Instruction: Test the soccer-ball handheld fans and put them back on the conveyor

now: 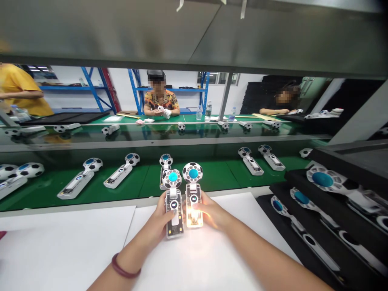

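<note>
My left hand (162, 216) is closed around a soccer-ball handheld fan (174, 224), its thumb on the front of the clear body. In my right hand (212, 210) is a second, similar handheld fan (193, 173), also held upright, with my thumb across its front. Both have a round black-and-white head with a blue centre and a small lit round display. Warm light glows from the lower body of the right fan; the left one shows no such glow. The two fans are side by side above the white work surface (194, 266). My fingers behind them are mostly hidden.
Several similar fans lie on the green conveyor belt (212, 178) ahead. Black foam trays (291, 238) with fans are stacked at the right. A metal shelf (194, 36) hangs overhead. Across the line, a person (160, 99) holds a ball-shaped piece; other people sit or stand nearby.
</note>
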Tool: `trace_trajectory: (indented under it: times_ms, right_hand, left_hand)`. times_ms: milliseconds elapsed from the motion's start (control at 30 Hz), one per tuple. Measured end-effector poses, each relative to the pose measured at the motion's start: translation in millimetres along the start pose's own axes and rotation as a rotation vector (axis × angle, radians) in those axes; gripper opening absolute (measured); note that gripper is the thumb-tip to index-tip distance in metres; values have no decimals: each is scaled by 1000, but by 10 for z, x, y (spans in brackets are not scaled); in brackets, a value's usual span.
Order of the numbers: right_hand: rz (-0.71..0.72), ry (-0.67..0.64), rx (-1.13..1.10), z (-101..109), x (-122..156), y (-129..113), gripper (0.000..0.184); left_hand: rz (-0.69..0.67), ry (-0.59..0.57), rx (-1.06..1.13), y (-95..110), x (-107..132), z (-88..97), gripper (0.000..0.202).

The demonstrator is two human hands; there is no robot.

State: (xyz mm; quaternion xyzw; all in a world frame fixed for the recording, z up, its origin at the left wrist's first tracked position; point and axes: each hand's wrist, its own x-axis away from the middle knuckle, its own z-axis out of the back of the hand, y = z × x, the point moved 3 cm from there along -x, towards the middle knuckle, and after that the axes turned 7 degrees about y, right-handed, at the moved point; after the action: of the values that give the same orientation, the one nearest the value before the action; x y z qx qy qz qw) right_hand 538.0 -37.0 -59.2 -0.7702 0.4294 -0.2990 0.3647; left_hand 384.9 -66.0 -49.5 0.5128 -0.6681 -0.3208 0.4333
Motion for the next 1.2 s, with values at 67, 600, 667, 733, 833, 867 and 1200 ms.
trace_trajectory:
  times_ms: [67,600,667,733,833,867,1200]
  right_hand:
    - [-3,2,-20,10,-13,21,61]
    - [21,-34,12,-4,20,-6,72]
    - [23,-32,13,1,15,-2,72]
    - [27,-32,12,12,7,7,73]
    - [22,-34,3,39,-9,31,74]
    - [20,-36,0,48,-14,39,74]
    - [30,-32,5,69,-25,48,73]
  left_hand:
    - [-34,-16,22,-3,9,-3,77]
    - [-55,-118,-43,-23,-1,-5,82]
    - [-58,-117,-46,-24,-5,-2,82]
    - [-57,-111,-49,-25,-9,3,82]
    - [-54,-116,-50,-31,-16,7,83]
    - [-54,-119,-51,-33,-17,9,84]
    - [-53,-115,-50,-34,-19,1,85]
